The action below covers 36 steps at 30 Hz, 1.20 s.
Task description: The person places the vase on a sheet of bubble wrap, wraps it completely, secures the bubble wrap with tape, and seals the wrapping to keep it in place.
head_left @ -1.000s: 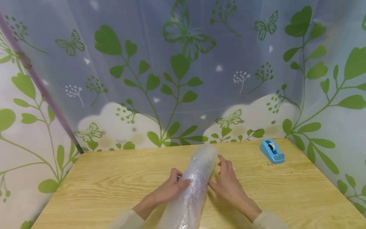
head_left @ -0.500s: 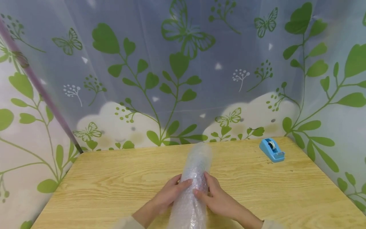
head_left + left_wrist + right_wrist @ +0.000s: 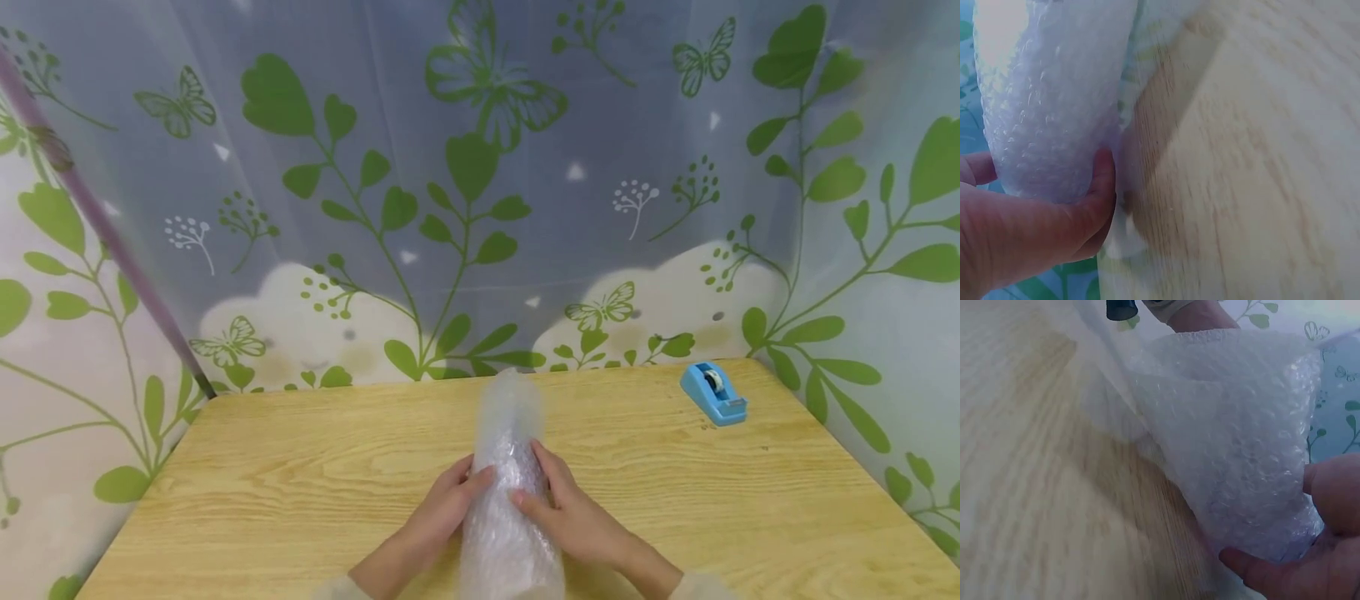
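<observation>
A long roll of clear bubble wrap (image 3: 510, 533) lies on the wooden table, pointing away from me. Whether anything is wrapped inside cannot be made out. My left hand (image 3: 442, 504) grips its left side, thumb on top. From the right, my right hand (image 3: 573, 508) holds it, with the thumb over the upper face and fingers along the side. In the left wrist view the left hand (image 3: 1029, 225) curls around one end of the bubble wrap (image 3: 1054, 106). The right wrist view shows the right hand (image 3: 1310, 562) against the bubble wrap (image 3: 1229, 437), which has an open, loose end.
A blue tape dispenser (image 3: 715, 394) stands at the table's back right corner. Behind the wood-grain table (image 3: 300, 467) hangs a leaf-patterned curtain (image 3: 360, 192), with more of it along both sides. A purple pole (image 3: 120, 233) slants down at the left.
My right hand has come in from beside the roll and now grips it. The roll has turned to point straighter ahead, its far end shifting left. The left hand stays at its side.
</observation>
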Each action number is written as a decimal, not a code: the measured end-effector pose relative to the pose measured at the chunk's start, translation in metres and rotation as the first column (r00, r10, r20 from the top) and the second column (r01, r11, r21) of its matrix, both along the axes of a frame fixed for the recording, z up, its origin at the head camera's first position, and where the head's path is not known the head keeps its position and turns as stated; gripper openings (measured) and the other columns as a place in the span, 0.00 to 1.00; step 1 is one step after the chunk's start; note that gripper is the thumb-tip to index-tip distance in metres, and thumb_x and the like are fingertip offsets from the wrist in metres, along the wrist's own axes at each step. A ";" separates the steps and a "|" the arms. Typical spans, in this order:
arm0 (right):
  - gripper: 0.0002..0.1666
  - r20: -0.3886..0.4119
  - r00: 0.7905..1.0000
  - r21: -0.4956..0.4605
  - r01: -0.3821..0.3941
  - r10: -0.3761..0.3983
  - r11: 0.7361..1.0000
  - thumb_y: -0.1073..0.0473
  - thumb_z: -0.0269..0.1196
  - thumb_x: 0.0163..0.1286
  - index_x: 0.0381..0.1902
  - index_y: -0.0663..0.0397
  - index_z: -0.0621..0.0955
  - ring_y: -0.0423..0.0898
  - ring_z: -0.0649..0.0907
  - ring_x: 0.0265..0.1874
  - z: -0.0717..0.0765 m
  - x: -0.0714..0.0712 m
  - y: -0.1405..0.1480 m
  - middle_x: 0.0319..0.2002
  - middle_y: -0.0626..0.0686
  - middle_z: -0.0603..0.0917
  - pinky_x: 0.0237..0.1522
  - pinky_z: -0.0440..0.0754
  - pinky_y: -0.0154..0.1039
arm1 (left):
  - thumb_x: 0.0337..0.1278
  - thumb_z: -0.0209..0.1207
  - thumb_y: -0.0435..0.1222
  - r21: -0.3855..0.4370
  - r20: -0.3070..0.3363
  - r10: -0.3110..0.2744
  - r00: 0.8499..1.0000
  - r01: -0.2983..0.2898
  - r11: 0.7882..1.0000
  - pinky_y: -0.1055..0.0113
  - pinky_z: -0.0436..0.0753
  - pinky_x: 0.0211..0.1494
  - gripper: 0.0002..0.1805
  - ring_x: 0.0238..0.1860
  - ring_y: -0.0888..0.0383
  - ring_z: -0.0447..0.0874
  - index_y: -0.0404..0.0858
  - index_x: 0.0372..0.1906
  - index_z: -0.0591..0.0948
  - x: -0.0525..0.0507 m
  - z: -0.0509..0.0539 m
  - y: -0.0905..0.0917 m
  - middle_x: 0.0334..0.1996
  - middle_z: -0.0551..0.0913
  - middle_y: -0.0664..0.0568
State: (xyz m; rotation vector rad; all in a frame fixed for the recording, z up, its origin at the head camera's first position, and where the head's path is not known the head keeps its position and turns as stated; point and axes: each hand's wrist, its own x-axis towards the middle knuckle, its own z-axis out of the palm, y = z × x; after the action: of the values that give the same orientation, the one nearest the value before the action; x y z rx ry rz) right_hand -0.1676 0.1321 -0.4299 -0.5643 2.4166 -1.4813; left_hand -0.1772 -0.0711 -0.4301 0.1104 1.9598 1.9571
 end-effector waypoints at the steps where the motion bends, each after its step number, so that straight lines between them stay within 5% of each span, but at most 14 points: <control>1: 0.48 -0.001 1.000 -0.002 -0.004 0.004 1.000 0.43 0.52 0.73 0.75 0.60 0.41 0.66 0.54 0.68 -0.001 -0.002 0.001 0.72 0.66 0.44 0.63 0.58 0.63 | 0.67 0.51 0.48 0.003 -0.003 0.004 1.000 -0.004 1.000 0.49 0.76 0.54 0.38 0.52 0.48 0.76 0.27 0.70 0.56 -0.001 0.000 0.001 0.55 0.73 0.40; 12: 0.46 -0.004 1.000 -0.050 0.005 -0.006 0.999 0.45 0.53 0.73 0.76 0.53 0.43 0.63 0.62 0.65 -0.008 -0.031 0.006 0.72 0.64 0.48 0.60 0.67 0.59 | 0.68 0.47 0.53 -0.044 -0.061 0.044 0.997 -0.046 0.998 0.44 0.66 0.63 0.39 0.60 0.44 0.69 0.33 0.73 0.53 -0.017 -0.007 0.009 0.62 0.68 0.39; 19: 0.46 0.000 0.999 -0.029 0.043 -0.043 0.999 0.42 0.53 0.72 0.76 0.48 0.44 0.63 0.59 0.67 -0.013 -0.047 0.007 0.74 0.61 0.46 0.62 0.63 0.59 | 0.69 0.46 0.53 -0.064 -0.093 0.063 0.994 -0.069 0.996 0.44 0.66 0.63 0.39 0.61 0.42 0.68 0.30 0.72 0.53 -0.029 -0.010 0.013 0.63 0.67 0.36; 28: 0.45 0.020 0.999 -0.090 0.046 -0.044 0.995 0.46 0.53 0.73 0.76 0.48 0.43 0.60 0.51 0.70 -0.013 -0.052 0.005 0.75 0.59 0.43 0.66 0.55 0.58 | 0.70 0.45 0.52 -0.088 -0.139 0.080 0.987 -0.093 0.992 0.44 0.63 0.65 0.39 0.64 0.40 0.64 0.29 0.72 0.53 -0.036 -0.011 0.015 0.65 0.64 0.34; 36: 0.46 0.119 0.991 -0.131 0.072 -0.056 0.989 0.44 0.56 0.71 0.76 0.44 0.46 0.62 0.60 0.68 -0.016 -0.055 0.007 0.75 0.57 0.46 0.59 0.69 0.57 | 0.70 0.42 0.55 -0.196 -0.165 0.099 0.981 -0.131 0.972 0.44 0.52 0.69 0.41 0.70 0.39 0.50 0.30 0.73 0.48 -0.035 -0.012 0.016 0.71 0.54 0.34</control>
State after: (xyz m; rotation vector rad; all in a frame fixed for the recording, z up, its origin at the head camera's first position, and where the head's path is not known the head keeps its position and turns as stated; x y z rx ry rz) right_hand -0.2225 0.1390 -0.4455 -0.4195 2.2797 -1.6651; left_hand -0.2122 -0.0555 -0.4419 0.0984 2.3053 1.8491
